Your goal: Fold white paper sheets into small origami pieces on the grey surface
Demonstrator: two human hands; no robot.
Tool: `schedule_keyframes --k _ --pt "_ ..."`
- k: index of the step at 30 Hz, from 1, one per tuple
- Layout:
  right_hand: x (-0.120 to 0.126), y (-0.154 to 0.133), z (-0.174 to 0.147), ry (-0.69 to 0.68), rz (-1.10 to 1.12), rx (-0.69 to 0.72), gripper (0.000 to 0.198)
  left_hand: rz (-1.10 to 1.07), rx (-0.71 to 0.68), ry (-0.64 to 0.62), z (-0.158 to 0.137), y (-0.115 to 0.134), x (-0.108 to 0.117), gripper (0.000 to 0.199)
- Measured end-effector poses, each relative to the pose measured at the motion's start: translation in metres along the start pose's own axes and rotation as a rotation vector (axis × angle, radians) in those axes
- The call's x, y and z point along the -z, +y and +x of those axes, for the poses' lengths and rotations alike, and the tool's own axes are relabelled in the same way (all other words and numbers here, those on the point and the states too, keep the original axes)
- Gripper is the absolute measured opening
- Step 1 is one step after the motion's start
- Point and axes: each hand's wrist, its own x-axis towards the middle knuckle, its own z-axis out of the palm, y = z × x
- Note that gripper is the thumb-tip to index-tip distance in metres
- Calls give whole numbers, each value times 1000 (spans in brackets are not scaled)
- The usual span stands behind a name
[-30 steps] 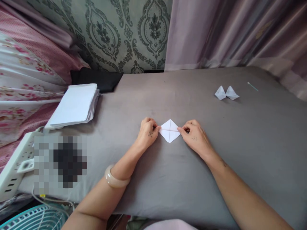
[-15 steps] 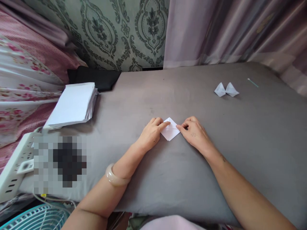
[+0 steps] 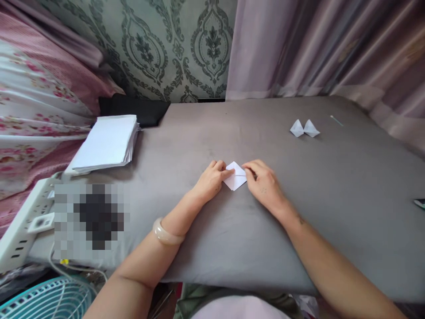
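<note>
A small white folded paper (image 3: 235,182) lies in a diamond shape on the grey cloth, creases showing across its middle. My left hand (image 3: 212,178) pins its left side, one finger lying over the upper face and the others curled. At the right corner, my right hand (image 3: 262,179) pinches the paper's edge between thumb and finger; the fingertips partly hide that corner. Farther back on the right stand two white folded paper shapes (image 3: 304,128), side by side.
On the left are a stack of white paper (image 3: 108,139), a black flat item (image 3: 139,113) and a white power strip (image 3: 25,226). A cotton swab (image 3: 337,120) lies at the back right. A dark object (image 3: 419,204) shows at the right edge, a blue fan (image 3: 49,301) at the lower left.
My right hand has shifted slightly up and inward at the paper's right corner. My left hand stays on the paper. The whole view has turned a little.
</note>
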Motion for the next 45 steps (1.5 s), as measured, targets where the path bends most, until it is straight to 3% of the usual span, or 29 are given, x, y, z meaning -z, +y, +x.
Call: schedule_keyframes --k 3,5,9,13,21,25,30,37,45 --pt "-8 -16 -9 -156 -152 82 30 -49 62 4 1 -2 -1 50" --pt "-10 -20 -13 -221 -258 102 32 -66 183 31 1 -4 -1 46" --pt "-9 -21 -17 -261 -366 135 37 -147 448 133 -2 -5 4 40" --pt "-9 -26 -17 -290 -457 143 42 -208 531 158 -3 -7 6 28" --pt "-10 -30 -9 -302 -473 126 40 -263 553 174 -1 -11 4 14" --pt "-8 -26 -9 -287 -444 154 40 -219 573 223 1 -4 2 22" --pt "-2 -20 -14 -282 -360 146 32 -214 597 221 3 -1 2 17" --pt "4 -24 -13 -283 -432 134 27 -233 584 187 0 -5 5 20" --pt "-12 -3 4 -131 -271 -8 20 -302 558 138 1 -3 9 11"
